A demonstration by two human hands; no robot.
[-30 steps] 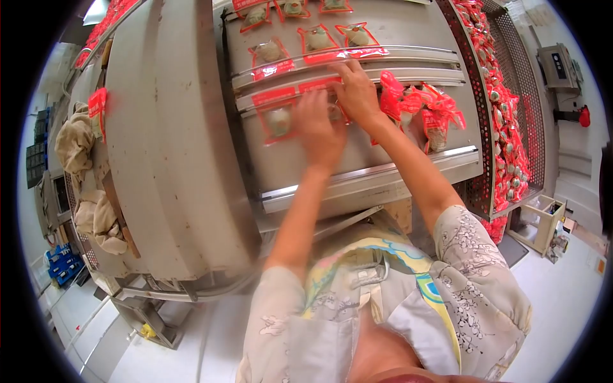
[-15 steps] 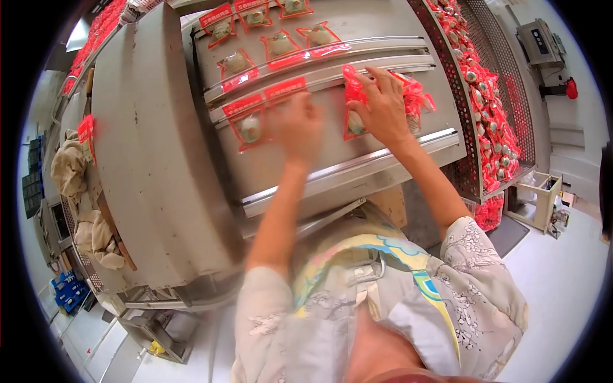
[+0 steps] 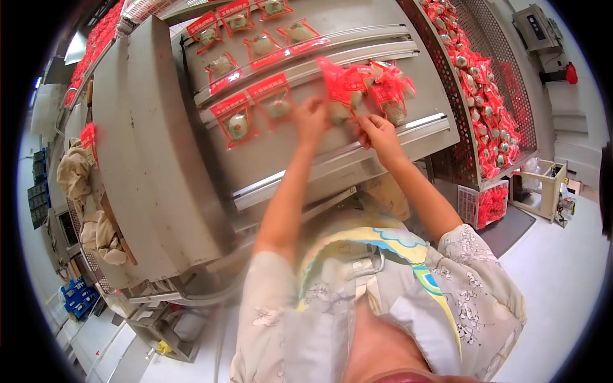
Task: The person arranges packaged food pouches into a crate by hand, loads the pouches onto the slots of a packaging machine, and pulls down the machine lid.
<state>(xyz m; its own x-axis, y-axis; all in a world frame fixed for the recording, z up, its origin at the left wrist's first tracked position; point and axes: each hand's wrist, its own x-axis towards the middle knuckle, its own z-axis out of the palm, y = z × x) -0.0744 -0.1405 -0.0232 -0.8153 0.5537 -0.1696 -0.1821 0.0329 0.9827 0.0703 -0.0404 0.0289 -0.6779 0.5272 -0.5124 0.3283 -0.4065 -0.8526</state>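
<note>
Fingers bent and somewhat blurred, my left hand (image 3: pixel 311 117) is closed beside a red-topped packet (image 3: pixel 338 112) and near the laid-out packets; whether it grips anything is hard to see. My right hand (image 3: pixel 378 133) pinches the lower right edge of that same packet. Right behind it lies a pile of red packets (image 3: pixel 386 89). Two clear packets with red tops, one at the left (image 3: pixel 236 121) and one closer to my left hand (image 3: pixel 276 102), lie side by side against the metal bar (image 3: pixel 306 78). Several more packets (image 3: pixel 262 46) lie beyond the bars.
A large metal lid (image 3: pixel 150 153) stands at the left. On the right, a perforated metal bin (image 3: pixel 470 127) holds many red packets. A lower metal bar (image 3: pixel 345 159) runs along the front edge. Cloths (image 3: pixel 96 233) lie at the far left.
A second packet now lies beside the left one at the bar. My right hand has come off the pile toward me and pinches a packet. The view has shifted, so the table appears further left.
</note>
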